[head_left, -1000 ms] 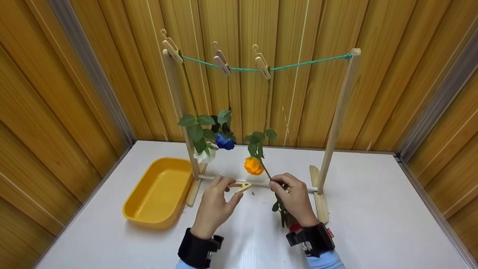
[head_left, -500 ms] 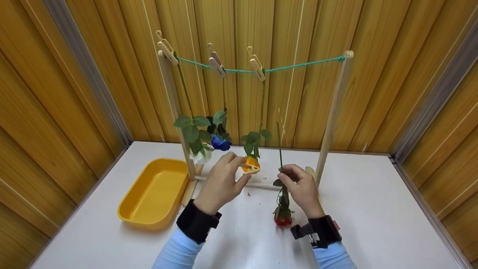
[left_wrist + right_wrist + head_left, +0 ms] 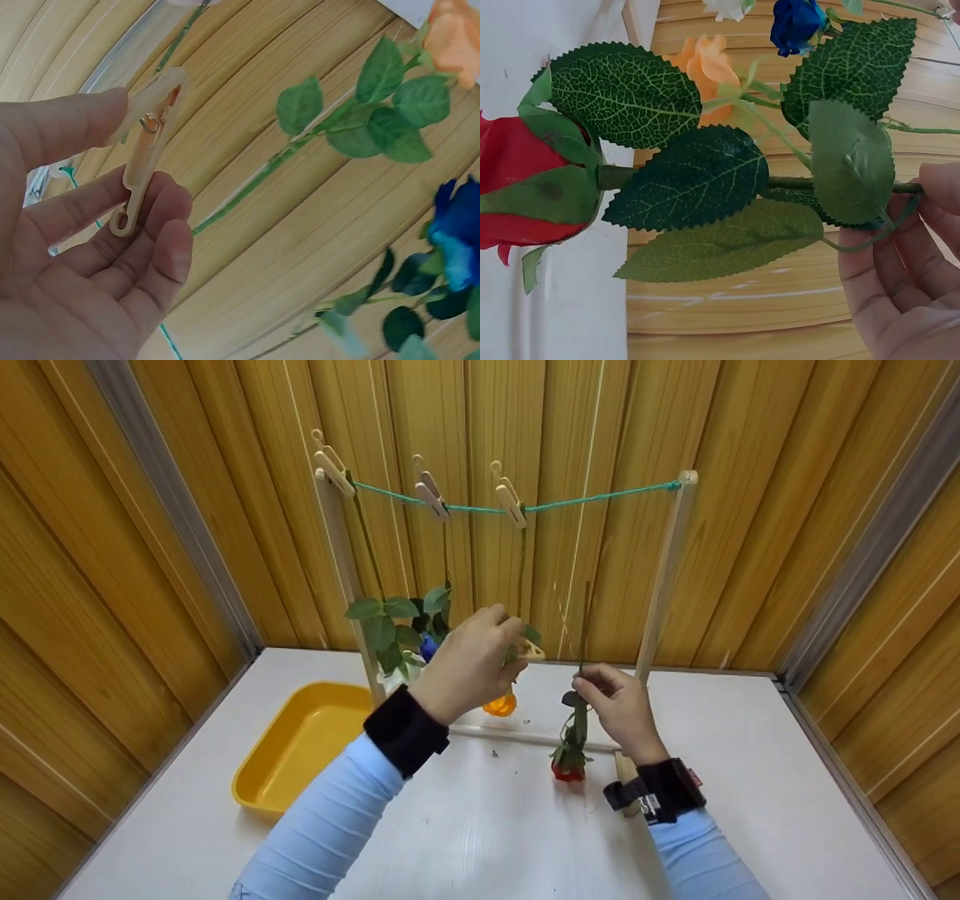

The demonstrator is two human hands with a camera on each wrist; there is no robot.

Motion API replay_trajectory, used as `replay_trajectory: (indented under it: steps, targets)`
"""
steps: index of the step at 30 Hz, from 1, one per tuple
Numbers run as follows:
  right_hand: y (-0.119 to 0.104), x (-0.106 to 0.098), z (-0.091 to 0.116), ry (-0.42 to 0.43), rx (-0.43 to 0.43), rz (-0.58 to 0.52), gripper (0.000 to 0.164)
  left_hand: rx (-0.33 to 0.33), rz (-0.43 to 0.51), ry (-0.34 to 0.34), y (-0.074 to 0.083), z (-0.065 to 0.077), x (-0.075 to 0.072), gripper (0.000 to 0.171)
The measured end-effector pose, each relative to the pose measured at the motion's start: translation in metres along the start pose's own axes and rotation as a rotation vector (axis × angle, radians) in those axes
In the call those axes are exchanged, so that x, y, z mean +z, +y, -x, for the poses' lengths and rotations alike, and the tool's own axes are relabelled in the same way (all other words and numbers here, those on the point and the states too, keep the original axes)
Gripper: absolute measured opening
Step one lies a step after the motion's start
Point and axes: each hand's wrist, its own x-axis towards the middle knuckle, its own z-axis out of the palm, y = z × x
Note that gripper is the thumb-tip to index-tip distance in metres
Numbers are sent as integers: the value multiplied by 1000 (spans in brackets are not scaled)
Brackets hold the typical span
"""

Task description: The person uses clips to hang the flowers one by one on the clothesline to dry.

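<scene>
My left hand [image 3: 472, 664] pinches a beige clothespin [image 3: 146, 154] between thumb and fingers, in front of the hanging orange rose [image 3: 500, 705]. Seen from the left wrist, the thumb lies on one leg of the clothespin and the fingers are behind the other. Lower and to the right, my right hand [image 3: 619, 709] pinches the stem of a red rose [image 3: 568, 771], whose bloom points down and whose bare stem end stands up above the fingers. Green leaves [image 3: 686, 180] fill the right wrist view between the red bloom and the fingertips.
A green cord [image 3: 592, 499] runs between two wooden posts [image 3: 664, 577]. Clothespins on it hold the orange rose, a blue rose [image 3: 428, 648] and a white rose [image 3: 394, 681] upside down. A yellow basin [image 3: 300, 750] stands at left on the white table [image 3: 480, 825].
My left hand has risen and moved right with the clothespin, now covering part of the orange rose's leaves. My right hand has lifted the red rose and swung its stem end upright.
</scene>
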Motion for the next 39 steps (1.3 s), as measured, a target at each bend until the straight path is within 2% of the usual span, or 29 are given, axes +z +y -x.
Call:
replay_trajectory:
  steps: [10,18,28,35,39]
  targets:
    - [-21,-22,-20,33,-44,191,13,1,-45,-101,13,-47,-25,19]
    - [-30,-28,-34,34,-105,242,10,-8,-95,-124,17,-78,-41,21]
    - [-39,-30,-51,84,-171,284,7,-8,-142,-100,24,-125,-59,26]
    - [-50,-30,-60,66,-170,324,7,-10,-171,-60,26,-152,-73,19]
    - [-59,-29,-64,67,-169,343,7,-32,-189,-41,28,-165,-80,19]
